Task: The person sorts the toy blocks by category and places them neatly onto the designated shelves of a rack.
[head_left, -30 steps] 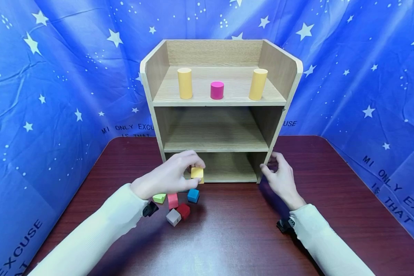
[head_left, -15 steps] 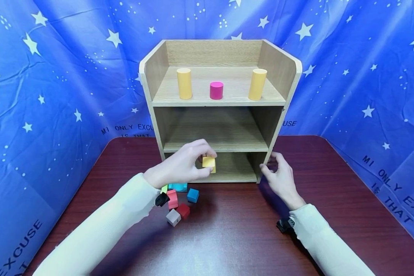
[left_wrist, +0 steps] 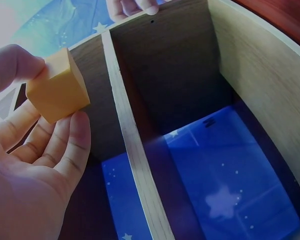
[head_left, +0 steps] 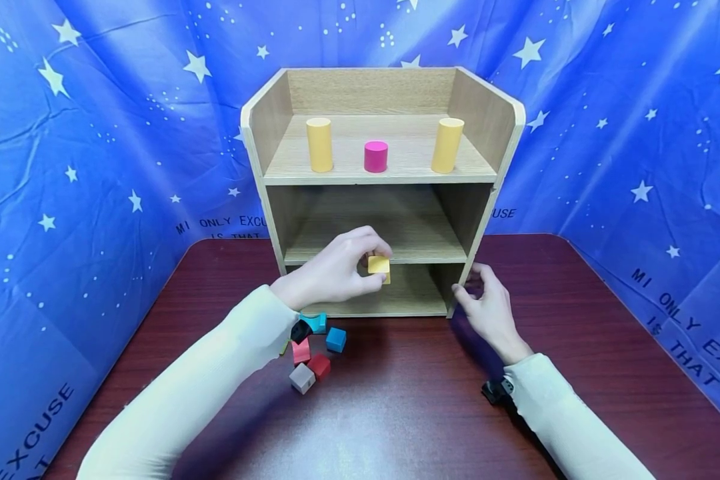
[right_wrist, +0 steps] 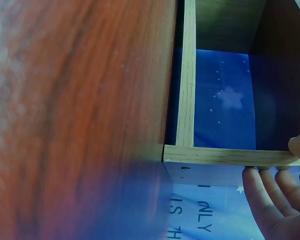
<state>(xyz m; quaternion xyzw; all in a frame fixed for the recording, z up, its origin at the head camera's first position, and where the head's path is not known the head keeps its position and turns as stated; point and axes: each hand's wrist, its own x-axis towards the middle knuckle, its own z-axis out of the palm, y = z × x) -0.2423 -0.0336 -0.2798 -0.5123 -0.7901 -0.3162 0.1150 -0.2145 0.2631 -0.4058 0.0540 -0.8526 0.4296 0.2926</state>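
Yellow cube (head_left: 379, 267), pinched in left hand (head_left: 339, 270), before three-tier wooden shelf (head_left: 396, 212), gripped at side panel (head_left: 483, 227) by right hand (head_left: 491, 313)

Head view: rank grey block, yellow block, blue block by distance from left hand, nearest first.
1. Yellow block: pinched between the thumb and fingers of the left hand.
2. Blue block: on the table, near the shelf unit.
3. Grey block: on the table, farther left and closer to the person.
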